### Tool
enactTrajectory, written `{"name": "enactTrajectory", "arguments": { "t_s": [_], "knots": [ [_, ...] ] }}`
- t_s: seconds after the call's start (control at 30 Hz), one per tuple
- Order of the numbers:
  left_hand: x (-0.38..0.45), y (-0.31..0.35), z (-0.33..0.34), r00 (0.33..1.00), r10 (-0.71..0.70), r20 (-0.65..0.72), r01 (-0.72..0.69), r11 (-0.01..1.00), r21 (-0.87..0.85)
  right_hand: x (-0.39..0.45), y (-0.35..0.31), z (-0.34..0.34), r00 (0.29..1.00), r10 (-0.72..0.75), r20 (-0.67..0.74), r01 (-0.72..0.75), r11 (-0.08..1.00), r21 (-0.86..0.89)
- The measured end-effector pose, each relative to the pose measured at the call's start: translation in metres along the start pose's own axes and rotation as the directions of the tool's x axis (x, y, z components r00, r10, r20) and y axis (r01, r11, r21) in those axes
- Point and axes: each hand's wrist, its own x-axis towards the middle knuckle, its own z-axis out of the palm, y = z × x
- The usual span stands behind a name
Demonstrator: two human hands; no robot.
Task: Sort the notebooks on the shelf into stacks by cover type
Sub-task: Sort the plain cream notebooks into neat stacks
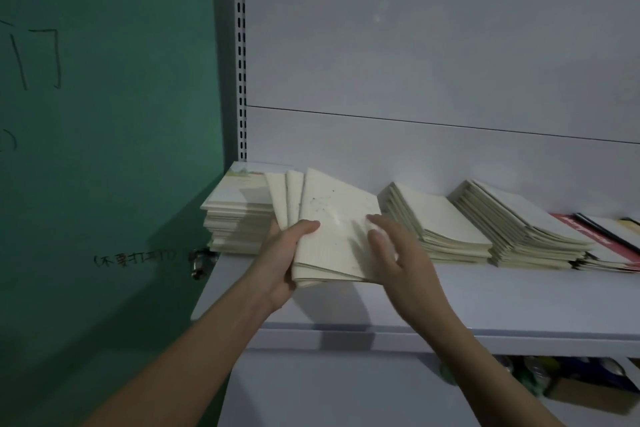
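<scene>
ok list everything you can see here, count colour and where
held notebooks: a fanned bundle, cream, above the shelf's left part
illustrated-cover stack: one, pale covers, far left of shelf
cream stacks: two, side by side, right of the bundle
red-and-white notebooks: a few, far right edge
shelf: one, pale grey
slotted upright: one, white, left of back panel
green wall: one, with handwriting, left
padlock: one, metal, by the shelf's left end
left hand: grips the bundle
right hand: fingers on the top cover, blurred

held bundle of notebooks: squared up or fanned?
Fanned. The bundle in the left hand splays at its top into separate corners, and edges step apart at the bottom. The right hand is blurred on the top cover.
</scene>
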Motion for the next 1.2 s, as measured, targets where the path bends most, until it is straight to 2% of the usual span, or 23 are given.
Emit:
{"name": "enactTrajectory", "arguments": {
  "t_s": [0.07,0.13,0.2,0.3,0.37,0.47,0.6,0.7,0.77,0.83,0.9,1.0,1.1,1.2],
  "knots": [
    [0.007,-0.004,0.011,1.0,-0.013,0.009,0.013,1.0,-0.006,0.01,0.007,-0.016,0.984,0.179,0.011,-0.178,0.968,0.174],
    [0.015,-0.012,0.025,1.0,-0.007,0.005,0.007,1.0,0.001,0.018,0.017,-0.032,0.942,0.31,0.131,-0.337,0.874,0.352],
    [0.023,-0.021,0.044,1.0,0.003,0.011,-0.003,1.0,0.007,0.025,0.032,-0.046,0.902,0.375,0.217,-0.432,0.808,0.4],
    [0.034,-0.03,0.076,1.0,0.011,0.015,-0.012,0.998,0.062,0.035,0.056,-0.068,0.891,0.407,0.199,-0.451,0.758,0.472],
    [0.046,-0.035,0.098,1.0,0.001,0.024,-0.004,0.991,0.134,0.044,0.075,-0.087,0.911,0.374,0.177,-0.411,0.776,0.479],
    [0.073,-0.043,0.129,1.0,0.01,0.01,-0.012,0.973,0.231,0.065,0.1,-0.113,0.927,0.337,0.162,-0.374,0.843,0.387],
    [0.112,-0.061,0.166,0.994,0.061,-0.094,-0.031,0.955,0.295,0.103,0.132,-0.138,0.939,0.326,0.108,-0.343,0.9,0.267],
    [0.136,-0.074,0.185,0.985,0.118,-0.123,-0.047,0.882,0.469,0.126,0.153,-0.147,0.937,0.331,0.109,-0.345,0.926,0.154],
    [0.152,-0.082,0.19,0.986,0.107,-0.128,-0.015,0.819,0.573,0.139,0.167,-0.146,0.935,0.322,0.15,-0.329,0.944,0.022],
    [0.162,-0.089,0.193,0.991,0.056,-0.12,0.033,0.769,0.639,0.148,0.183,-0.141,0.918,0.324,0.228,-0.287,0.941,-0.179],
    [0.162,-0.095,0.2,0.995,0.023,-0.097,0.046,0.755,0.654,0.153,0.201,-0.134,0.893,0.358,0.272,-0.275,0.914,-0.299],
    [0.159,-0.095,0.209,0.998,0.019,-0.066,0.028,0.762,0.647,0.154,0.216,-0.121,0.884,0.375,0.279,-0.3,0.913,-0.277],
    [0.16,-0.094,0.214,0.997,0.027,-0.075,0.027,0.774,0.633,0.156,0.219,-0.119,0.867,0.407,0.288,-0.307,0.891,-0.335],
    [0.158,-0.093,0.209,0.996,0.03,-0.083,0.028,0.785,0.619,0.156,0.213,-0.126,0.903,0.34,0.261,-0.224,0.893,-0.39]
  ]
}}
